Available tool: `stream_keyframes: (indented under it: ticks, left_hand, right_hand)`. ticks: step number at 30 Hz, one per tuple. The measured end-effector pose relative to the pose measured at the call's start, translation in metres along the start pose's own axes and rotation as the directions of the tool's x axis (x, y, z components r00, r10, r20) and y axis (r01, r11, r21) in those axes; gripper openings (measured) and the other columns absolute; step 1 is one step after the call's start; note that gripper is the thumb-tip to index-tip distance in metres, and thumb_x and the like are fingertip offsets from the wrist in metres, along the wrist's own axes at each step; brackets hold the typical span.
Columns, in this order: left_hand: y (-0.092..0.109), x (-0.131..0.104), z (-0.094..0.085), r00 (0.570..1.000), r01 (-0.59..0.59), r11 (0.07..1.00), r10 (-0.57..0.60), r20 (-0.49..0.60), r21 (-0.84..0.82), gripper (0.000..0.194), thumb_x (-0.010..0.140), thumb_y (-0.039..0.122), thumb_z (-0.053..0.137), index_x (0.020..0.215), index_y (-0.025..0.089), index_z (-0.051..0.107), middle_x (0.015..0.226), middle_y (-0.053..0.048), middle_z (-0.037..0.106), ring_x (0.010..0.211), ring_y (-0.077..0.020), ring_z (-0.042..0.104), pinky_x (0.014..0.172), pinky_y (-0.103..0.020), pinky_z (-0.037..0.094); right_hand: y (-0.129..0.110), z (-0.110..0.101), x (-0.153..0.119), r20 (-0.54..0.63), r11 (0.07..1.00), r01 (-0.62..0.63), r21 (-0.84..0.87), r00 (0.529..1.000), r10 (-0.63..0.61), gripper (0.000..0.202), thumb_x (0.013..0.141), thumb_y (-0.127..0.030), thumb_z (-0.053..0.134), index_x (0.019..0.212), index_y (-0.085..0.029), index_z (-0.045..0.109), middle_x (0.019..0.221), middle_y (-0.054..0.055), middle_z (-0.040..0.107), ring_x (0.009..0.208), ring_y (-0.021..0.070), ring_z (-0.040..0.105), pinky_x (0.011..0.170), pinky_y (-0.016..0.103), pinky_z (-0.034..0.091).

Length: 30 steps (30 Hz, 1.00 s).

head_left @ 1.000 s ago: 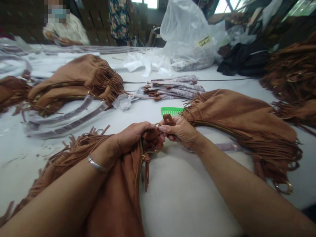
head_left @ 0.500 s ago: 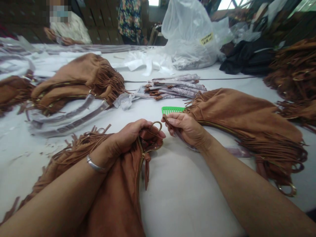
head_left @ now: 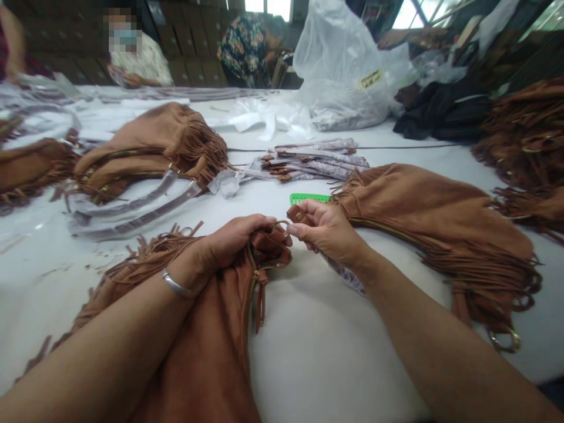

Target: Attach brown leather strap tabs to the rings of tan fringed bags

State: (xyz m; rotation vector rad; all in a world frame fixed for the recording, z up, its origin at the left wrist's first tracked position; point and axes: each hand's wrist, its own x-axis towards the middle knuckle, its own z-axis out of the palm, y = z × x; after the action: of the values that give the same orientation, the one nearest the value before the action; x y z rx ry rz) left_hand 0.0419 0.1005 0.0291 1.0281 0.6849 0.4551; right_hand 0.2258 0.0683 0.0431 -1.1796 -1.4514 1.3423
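A brown fringed suede handbag [head_left: 202, 352] lies below my left arm, its zipper edge facing right. My left hand [head_left: 240, 238] pinches the bag's corner together with the metal ring [head_left: 281, 223] fixed there. Close on the right, my right hand [head_left: 328, 232] is closed around a bag strap. The strap's brown leather end [head_left: 298, 214], with a small metal stud or hole, sticks up past the fingers. The strap's plastic-wrapped length [head_left: 348, 276] hangs below the palm. My right thumb tip meets the ring. A zipper pull [head_left: 259, 302] dangles under the left hand.
A green comb [head_left: 308, 198] lies just behind my right hand. Other fringed bags [head_left: 423, 200] rest at right and far left. Several wrapped straps [head_left: 317, 160] are piled mid-table. Behind stands a large clear plastic bag [head_left: 343, 64]. Two co-workers [head_left: 141, 64] are across the table.
My right hand has moved slightly left to the ring and turned, so the strap's leather end now shows flat above the fingers. The view has shifted slightly.
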Motion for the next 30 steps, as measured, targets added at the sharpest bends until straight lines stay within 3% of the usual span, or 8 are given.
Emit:
stream_keyframes:
  ticks: [4, 7, 10, 13, 17, 21, 26, 30]
  left_hand:
    - [0.002, -0.001, -0.001, 0.995, 0.033, 0.999, -0.035, 0.091, 0.029, 0.035, 0.079, 0.039, 0.052, 0.086, 0.010, 0.070, 0.068, -0.009, 0.063, 0.066, -0.0197, 0.060, 0.073, -0.036, 0.050]
    - [0.005, -0.004, 0.000, 0.991, -0.014, 0.999, 0.008, 0.132, 0.043, 0.029, 0.078, 0.036, 0.053, 0.069, 0.013, 0.068, 0.053, -0.002, 0.048, 0.060, -0.0169, 0.053, 0.078, -0.037, 0.049]
    - [0.008, -0.006, 0.001, 0.990, -0.063, 0.993, 0.050, 0.130, 0.102, 0.030, 0.078, 0.036, 0.052, 0.061, 0.014, 0.063, 0.050, 0.001, 0.041, 0.054, -0.0136, 0.045, 0.072, -0.034, 0.048]
    - [0.008, -0.007, 0.003, 0.990, -0.094, 0.980, 0.073, 0.122, 0.175, 0.032, 0.079, 0.038, 0.051, 0.067, 0.012, 0.066, 0.053, 0.000, 0.046, 0.052, -0.0120, 0.042, 0.064, -0.031, 0.046]
    - [0.004, -0.006, 0.006, 0.992, -0.078, 0.986, 0.062, 0.109, 0.149, 0.035, 0.079, 0.038, 0.047, 0.072, 0.010, 0.067, 0.067, -0.009, 0.061, 0.059, -0.0160, 0.053, 0.063, -0.031, 0.046]
    - [0.000, -0.001, 0.009, 0.997, -0.054, 0.990, 0.047, 0.059, 0.132, 0.030, 0.078, 0.036, 0.047, 0.075, 0.011, 0.065, 0.071, -0.009, 0.063, 0.061, -0.0177, 0.057, 0.060, -0.030, 0.045]
    - [0.002, 0.002, 0.009, 0.985, -0.173, 0.871, 0.166, 0.055, 0.461, 0.028, 0.082, 0.034, 0.042, 0.078, 0.012, 0.059, 0.072, -0.004, 0.058, 0.062, -0.0130, 0.051, 0.060, -0.025, 0.042]
    - [0.005, 0.001, 0.009, 0.973, -0.224, 0.778, 0.217, 0.083, 0.587, 0.030, 0.085, 0.037, 0.035, 0.078, 0.013, 0.052, 0.072, -0.002, 0.054, 0.064, -0.0130, 0.049, 0.063, -0.026, 0.042]
  right_hand:
    - [0.000, 0.002, 0.000, 0.049, 1.000, 0.023, -0.019, 0.999, -0.022, 0.035, 0.068, -0.039, 0.072, 0.079, -0.014, 0.050, 0.058, -0.005, 0.050, 0.041, 0.0041, 0.041, 0.035, 0.015, 0.031]
    - [-0.002, 0.006, -0.003, -0.003, 0.994, 0.093, -0.057, 0.996, -0.093, 0.032, 0.068, -0.036, 0.072, 0.077, -0.015, 0.050, 0.059, -0.005, 0.048, 0.043, 0.0046, 0.043, 0.037, 0.016, 0.033]
    - [-0.002, 0.008, -0.005, -0.028, 0.983, 0.151, -0.103, 0.988, -0.154, 0.027, 0.072, -0.033, 0.069, 0.079, -0.015, 0.051, 0.060, -0.005, 0.048, 0.045, 0.0054, 0.045, 0.040, 0.017, 0.035]
    - [-0.001, 0.006, -0.005, -0.035, 0.956, 0.202, -0.211, 0.976, -0.214, 0.020, 0.075, -0.029, 0.065, 0.081, -0.015, 0.053, 0.062, -0.004, 0.049, 0.048, 0.0061, 0.045, 0.044, 0.018, 0.037]
    - [0.001, 0.002, -0.004, -0.013, 0.900, 0.241, -0.364, 0.965, -0.264, 0.014, 0.078, -0.026, 0.062, 0.083, -0.014, 0.055, 0.066, -0.002, 0.053, 0.054, 0.0077, 0.048, 0.049, 0.019, 0.038]
    - [0.002, -0.002, -0.003, 0.033, 0.878, 0.265, -0.398, 0.961, -0.275, 0.010, 0.079, -0.021, 0.060, 0.083, -0.014, 0.056, 0.067, -0.001, 0.054, 0.055, 0.0070, 0.048, 0.050, 0.018, 0.038]
    - [-0.002, -0.016, 0.000, 0.157, 0.912, 0.201, -0.357, 0.976, -0.154, 0.012, 0.079, -0.024, 0.061, 0.082, -0.013, 0.056, 0.065, -0.002, 0.053, 0.051, 0.0063, 0.048, 0.046, 0.016, 0.039]
    - [-0.014, -0.027, -0.005, 0.125, 0.884, 0.183, -0.430, 0.982, -0.142, 0.019, 0.086, -0.032, 0.054, 0.092, -0.014, 0.054, 0.063, -0.002, 0.054, 0.047, 0.0078, 0.049, 0.042, 0.017, 0.039]
